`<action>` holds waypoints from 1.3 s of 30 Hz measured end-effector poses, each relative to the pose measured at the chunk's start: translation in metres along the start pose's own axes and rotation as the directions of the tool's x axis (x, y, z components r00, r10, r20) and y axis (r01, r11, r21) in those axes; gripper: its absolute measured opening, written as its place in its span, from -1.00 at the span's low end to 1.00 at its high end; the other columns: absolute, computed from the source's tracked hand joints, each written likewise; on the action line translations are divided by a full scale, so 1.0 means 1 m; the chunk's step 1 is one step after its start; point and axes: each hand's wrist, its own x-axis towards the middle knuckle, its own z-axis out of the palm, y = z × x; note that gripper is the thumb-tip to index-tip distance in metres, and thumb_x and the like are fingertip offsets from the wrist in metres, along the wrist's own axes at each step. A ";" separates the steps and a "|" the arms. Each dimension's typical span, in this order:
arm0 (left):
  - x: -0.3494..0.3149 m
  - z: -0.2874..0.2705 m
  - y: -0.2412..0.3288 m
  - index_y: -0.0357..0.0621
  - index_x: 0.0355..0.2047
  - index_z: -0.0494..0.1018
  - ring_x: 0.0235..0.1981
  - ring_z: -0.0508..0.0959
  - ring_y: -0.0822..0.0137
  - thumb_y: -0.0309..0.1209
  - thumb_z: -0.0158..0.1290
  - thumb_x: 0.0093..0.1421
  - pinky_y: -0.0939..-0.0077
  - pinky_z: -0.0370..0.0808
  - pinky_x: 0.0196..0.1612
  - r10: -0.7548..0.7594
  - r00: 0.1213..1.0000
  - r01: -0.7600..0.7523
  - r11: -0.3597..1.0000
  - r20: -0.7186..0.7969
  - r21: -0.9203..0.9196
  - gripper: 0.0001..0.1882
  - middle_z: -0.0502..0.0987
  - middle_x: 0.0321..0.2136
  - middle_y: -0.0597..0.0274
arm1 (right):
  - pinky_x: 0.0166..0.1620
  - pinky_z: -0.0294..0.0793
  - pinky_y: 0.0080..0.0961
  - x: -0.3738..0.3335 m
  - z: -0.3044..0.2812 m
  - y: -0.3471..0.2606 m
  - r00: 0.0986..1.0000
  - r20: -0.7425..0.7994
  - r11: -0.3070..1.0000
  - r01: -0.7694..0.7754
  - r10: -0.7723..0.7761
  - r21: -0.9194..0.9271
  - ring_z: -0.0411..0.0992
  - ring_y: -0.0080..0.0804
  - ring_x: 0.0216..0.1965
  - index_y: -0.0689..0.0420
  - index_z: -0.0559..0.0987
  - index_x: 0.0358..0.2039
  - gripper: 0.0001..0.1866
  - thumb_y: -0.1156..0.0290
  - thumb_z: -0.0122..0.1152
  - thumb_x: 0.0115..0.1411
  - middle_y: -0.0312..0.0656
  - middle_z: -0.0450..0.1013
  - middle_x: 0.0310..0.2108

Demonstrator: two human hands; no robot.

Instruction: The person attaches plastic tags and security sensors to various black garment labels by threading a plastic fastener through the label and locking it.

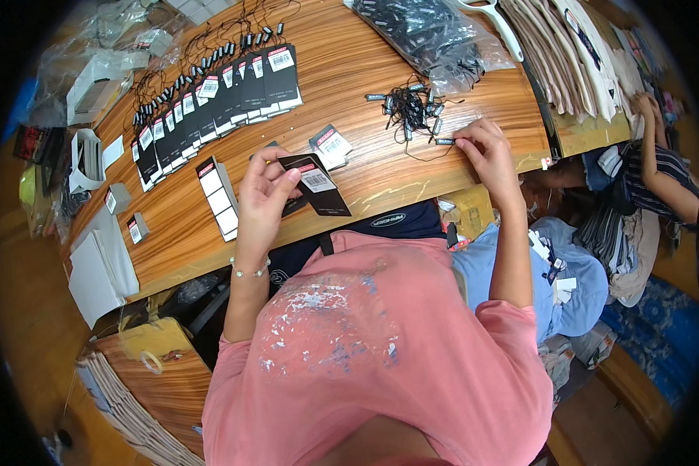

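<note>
1. The left hand [264, 190], left of the frame's centre, pinched a black tag [323, 194] between thumb and bent fingers at its upper left side; the other fingers were loosely curled.

2. That tag was tilted near the centre of the frame, a white sticker on its face. It looked like light, fairly stiff card, probably smooth enough to slide if held loosely. Its corners would likely crease under a hard squeeze, so an edge grip clear of the sticker seemed the best hold.

3. The right hand [485, 151], right of centre, had thumb and forefinger closed on the end of a small black toggle [444, 142], just beside the cord pile [412, 113].

4. The toggle appeared to be hard, small and almost weightless, best taken by its ends. Its thin cord [426, 158] curved limply over the table [334, 78] to the left; being soft, it would probably snag on its neighbours, so drawing it out by the toggle seemed safer than tugging the loop.

5. At the upper left, a row of corded tags [250, 92] lay overlapping, their cords trailing toward the top of the frame. They looked easy to fan out of line if brushed.

6. A clear bag [427, 35] of similar cords lay at the top of the frame, soft and likely to slump.
</note>
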 end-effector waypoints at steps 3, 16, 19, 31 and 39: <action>-0.006 0.002 -0.002 -0.17 -0.20 0.26 -0.38 0.43 0.60 -0.52 -0.04 0.14 0.78 0.35 -0.38 0.014 1.000 -0.015 0.999 -0.019 -0.032 -0.79 0.46 -0.38 0.31 | -0.23 0.27 -0.41 -0.002 -0.005 0.022 0.985 -0.168 0.988 -0.061 0.037 -0.141 0.30 -0.18 -0.35 0.24 0.48 -0.49 -0.91 0.51 0.15 -0.05 -0.13 0.37 -0.47; -0.007 0.022 -0.012 -0.17 -0.20 0.26 -0.35 0.42 0.61 -0.54 -0.05 0.13 0.79 0.32 -0.36 -0.152 0.973 0.175 0.976 0.177 -0.127 -0.78 0.45 -0.32 0.31 | -0.17 0.23 -0.37 -0.005 -0.010 0.071 0.978 -0.191 0.941 -0.139 0.082 -0.310 0.26 -0.18 -0.26 0.20 0.48 -0.39 -0.85 0.45 0.13 -0.01 -0.14 0.33 -0.39; -0.004 0.033 -0.010 -0.18 -0.20 0.25 -0.33 0.42 0.61 -0.55 -0.05 0.13 0.79 0.32 -0.35 -0.160 0.957 0.195 0.972 0.241 -0.133 -0.79 0.45 -0.31 0.30 | -0.26 0.27 -0.48 -0.002 -0.016 0.070 0.981 -0.192 0.975 -0.018 -0.025 -0.223 0.30 -0.33 -0.38 0.22 0.45 -0.41 -0.89 0.47 0.10 0.04 -0.21 0.35 -0.47; 0.019 0.049 -0.006 -0.19 -0.16 0.25 -0.35 0.43 0.64 -0.52 -0.06 0.15 0.82 0.32 -0.41 -0.217 0.927 0.267 0.954 0.307 -0.133 -0.76 0.47 -0.31 0.29 | -0.44 0.36 -0.66 0.010 -0.011 0.049 0.917 0.088 0.107 -0.140 0.389 0.984 0.32 -0.54 -0.54 0.23 0.45 -0.35 -0.90 0.48 0.05 0.14 -0.25 0.38 -0.56; 0.033 0.058 0.005 -0.19 -0.15 0.26 -0.37 0.44 0.64 -0.53 -0.05 0.14 0.82 0.36 -0.43 -0.260 0.922 0.290 0.955 0.287 -0.065 -0.75 0.46 -0.30 0.28 | -0.28 0.45 -0.62 0.024 -0.005 0.048 0.932 0.095 -0.163 -0.039 0.350 0.986 0.41 -0.44 -0.30 0.28 0.43 -0.19 -0.78 0.53 0.03 0.13 -0.12 0.44 -0.36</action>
